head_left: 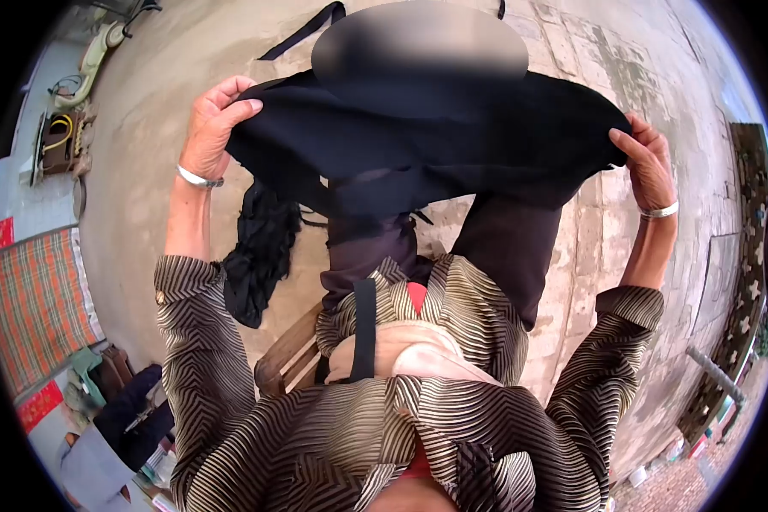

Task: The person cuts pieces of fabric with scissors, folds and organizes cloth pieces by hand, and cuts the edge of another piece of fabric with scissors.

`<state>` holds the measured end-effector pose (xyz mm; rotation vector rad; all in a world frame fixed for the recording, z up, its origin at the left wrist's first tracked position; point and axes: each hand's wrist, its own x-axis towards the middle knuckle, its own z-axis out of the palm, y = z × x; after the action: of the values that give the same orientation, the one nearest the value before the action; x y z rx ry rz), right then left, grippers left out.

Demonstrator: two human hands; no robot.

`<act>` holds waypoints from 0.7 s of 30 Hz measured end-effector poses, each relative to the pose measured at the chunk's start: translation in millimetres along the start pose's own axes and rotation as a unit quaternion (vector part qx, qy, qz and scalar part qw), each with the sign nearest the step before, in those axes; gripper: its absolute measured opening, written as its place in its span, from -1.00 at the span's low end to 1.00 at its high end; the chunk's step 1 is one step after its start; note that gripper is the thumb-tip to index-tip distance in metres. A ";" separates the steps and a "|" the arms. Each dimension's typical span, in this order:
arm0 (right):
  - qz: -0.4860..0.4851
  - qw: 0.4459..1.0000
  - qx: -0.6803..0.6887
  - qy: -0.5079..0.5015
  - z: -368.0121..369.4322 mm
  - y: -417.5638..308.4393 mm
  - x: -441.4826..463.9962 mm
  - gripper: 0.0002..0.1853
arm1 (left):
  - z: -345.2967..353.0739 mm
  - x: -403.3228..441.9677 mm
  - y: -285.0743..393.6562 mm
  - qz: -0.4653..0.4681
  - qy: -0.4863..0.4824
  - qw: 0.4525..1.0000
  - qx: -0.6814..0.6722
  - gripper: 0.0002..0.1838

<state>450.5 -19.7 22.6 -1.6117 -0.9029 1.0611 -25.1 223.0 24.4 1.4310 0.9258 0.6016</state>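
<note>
Head view. Person seated, seen from above; I take the seat to be the wooden frame point(292, 352) showing by the left hip. Black cloth point(401, 154) held up in front, over the knees, stretched crosswise between both hands. Its lower edge hangs across the dark trousers point(514, 247); a blurred oval hides part of its upper middle.

Left hand point(208, 128): thumb and fingers pinching the cloth's upper left corner, thumb lying on the near side. Silver bangle point(198, 177) at the wrist.

Right hand point(650, 160): thumb and fingers pinching the cloth's far right edge, thumb on the near side, fingertips partly hidden. Pale bracelet point(660, 210) at that wrist. Both arms reach forward, sleeves of the striped shirt point(203, 341) turned back at the forearms.

Nearby: a crumpled black heap of fabric point(260, 247) on the worn floor point(145, 128), left of the legs, below the left hand. A dark strap point(305, 32) lies on the floor beyond the cloth. Across the lap, pale fabric point(414, 346) with a black strip point(363, 328) running lengthwise over it. Far left edge of the room: a plaid cloth point(43, 307), orange and green.
</note>
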 end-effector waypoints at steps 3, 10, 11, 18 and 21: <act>-0.098 0.992 -0.066 0.050 18.1 -55.9 -6.0 -0.89 | -14.3 -12.2 32.8 0.046 0.033 0.998 0.013 -0.82; -0.301 0.945 0.036 0.125 27.9 -131.0 25.3 -0.76 | -34.1 -33.5 88.9 0.221 0.214 0.939 0.155 -0.79; -0.202 0.978 0.037 0.017 14.9 -117.3 56.4 -0.72 | -36.5 -19.7 79.6 0.252 0.234 0.912 0.222 -0.82; -0.253 0.951 -0.174 0.032 21.3 -130.7 107.2 -0.81 | -58.8 27.7 56.6 0.238 0.236 0.837 0.433 -0.82; -0.304 0.930 -0.190 0.079 2.7 -142.6 114.1 -0.81 | -64.3 44.1 65.8 0.257 0.258 0.817 0.447 -0.83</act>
<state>477.6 121.8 134.9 -1.5308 -1.4361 0.3284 -42.6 301.2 87.6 2.4908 1.3510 1.0719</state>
